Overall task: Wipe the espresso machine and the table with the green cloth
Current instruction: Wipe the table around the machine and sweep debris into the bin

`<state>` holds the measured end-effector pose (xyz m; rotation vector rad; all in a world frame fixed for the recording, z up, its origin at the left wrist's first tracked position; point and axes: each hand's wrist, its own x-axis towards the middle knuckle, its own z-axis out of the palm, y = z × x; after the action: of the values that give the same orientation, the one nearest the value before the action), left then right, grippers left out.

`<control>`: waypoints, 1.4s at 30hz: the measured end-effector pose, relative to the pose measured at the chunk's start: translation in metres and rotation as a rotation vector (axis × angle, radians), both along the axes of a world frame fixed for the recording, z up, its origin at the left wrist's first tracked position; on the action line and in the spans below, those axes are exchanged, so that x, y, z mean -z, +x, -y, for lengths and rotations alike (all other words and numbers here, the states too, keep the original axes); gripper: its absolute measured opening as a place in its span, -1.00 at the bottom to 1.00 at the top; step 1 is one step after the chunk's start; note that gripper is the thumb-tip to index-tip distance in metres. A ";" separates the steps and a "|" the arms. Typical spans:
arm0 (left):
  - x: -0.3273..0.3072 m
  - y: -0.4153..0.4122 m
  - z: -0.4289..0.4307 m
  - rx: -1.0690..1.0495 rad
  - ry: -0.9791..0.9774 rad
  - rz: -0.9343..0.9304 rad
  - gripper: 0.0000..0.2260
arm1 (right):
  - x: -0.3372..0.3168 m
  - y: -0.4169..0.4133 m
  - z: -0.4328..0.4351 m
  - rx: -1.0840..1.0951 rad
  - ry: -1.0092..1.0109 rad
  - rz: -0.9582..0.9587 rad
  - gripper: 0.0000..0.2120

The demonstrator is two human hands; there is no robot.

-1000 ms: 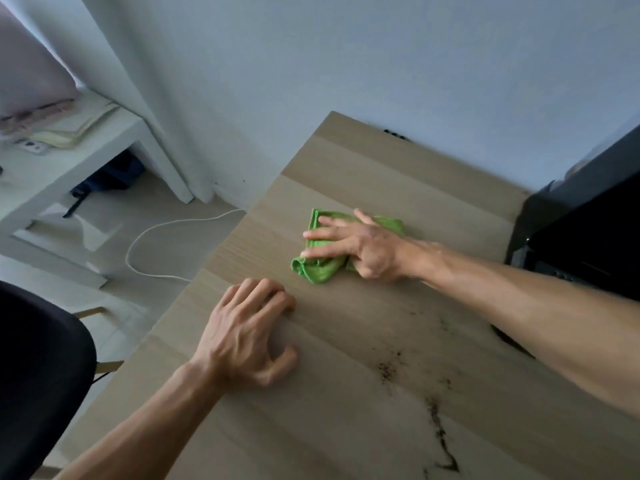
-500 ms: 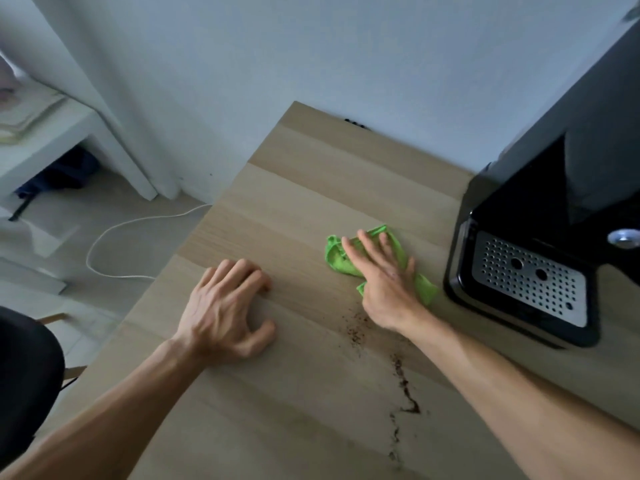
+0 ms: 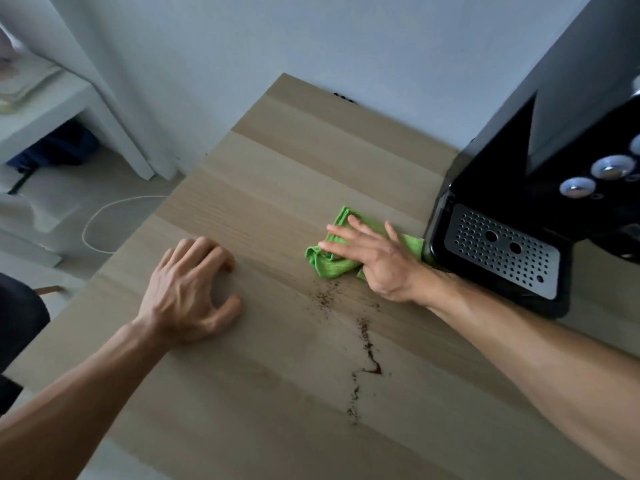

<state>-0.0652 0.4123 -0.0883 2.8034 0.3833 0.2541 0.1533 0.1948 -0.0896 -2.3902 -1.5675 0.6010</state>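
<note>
While the right hand (image 3: 377, 261) presses flat on the green cloth (image 3: 330, 263) at the centre of the frame, its fingers are spread and extended, palm down, not curled around the fabric. The cloth lies crumpled on the wooden table (image 3: 277, 174), with one corner reaching right to the base of the espresso machine (image 3: 502, 188); whether they touch cannot be told. That machine, black, occupies the upper right of the frame; its perforated metal drip tray (image 3: 502, 249) faces the viewer, and round silver buttons (image 3: 609, 168) show on its top. The right forearm crosses in front of the tray's lower left corner.

At left of centre, the left hand (image 3: 188, 289) rests on the table with its fingers bent and the fingertips and thumb bearing on the wood; it grips nothing. It is well apart from the cloth.

Below the cloth, a scatter of dark coffee grounds (image 3: 369, 344) runs down the tabletop in a thin, crooked line toward the lower centre of the frame, beginning just beside the heel of the right hand.

At upper left, a white side table (image 3: 45, 109) stands by the wall, and a white cable (image 3: 104, 216) loops across the floor. A dark chair (image 3: 19, 317) shows at the left edge.
</note>
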 end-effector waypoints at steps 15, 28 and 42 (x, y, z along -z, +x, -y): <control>-0.004 -0.001 -0.001 0.041 -0.043 -0.038 -0.62 | 0.000 -0.062 -0.051 0.182 -0.037 -0.031 -0.13; -0.001 -0.003 -0.003 0.079 -0.031 -0.003 -0.60 | 0.004 -0.030 0.035 0.148 0.025 0.064 -0.26; -0.003 -0.003 -0.004 0.137 -0.059 -0.010 -0.60 | 0.001 -0.107 0.011 0.835 0.097 -0.049 -0.24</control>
<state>-0.0684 0.4160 -0.0857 2.7590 0.1967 0.1945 0.0460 0.1833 -0.0902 -2.6036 -0.4507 0.3745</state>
